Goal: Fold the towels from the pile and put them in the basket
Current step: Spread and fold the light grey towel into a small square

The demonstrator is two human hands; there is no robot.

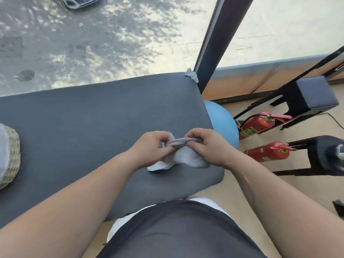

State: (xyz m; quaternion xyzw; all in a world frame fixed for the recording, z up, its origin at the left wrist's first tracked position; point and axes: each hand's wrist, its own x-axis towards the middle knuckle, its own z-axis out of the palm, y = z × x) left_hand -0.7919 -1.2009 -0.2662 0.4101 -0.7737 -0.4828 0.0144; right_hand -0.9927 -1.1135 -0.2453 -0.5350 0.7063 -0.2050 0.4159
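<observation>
A small grey towel [186, 157] hangs bunched between both hands just above the near right corner of the dark padded bench [93, 123]. My left hand [150, 146] pinches its left part and my right hand [206, 144] pinches the rolled top edge on the right. The towel's lower end touches the bench. The woven basket [13, 155] stands on the bench at the far left edge of view, with pale cloth inside it. Another crumpled grey towel [191, 75] lies at the bench's far right corner.
A blue exercise ball [223, 123] sits on the floor right of the bench. Two red fire extinguishers [256, 125] lie beside black exercise frames [307, 97] farther right. A window with a dark post [219, 40] runs behind the bench.
</observation>
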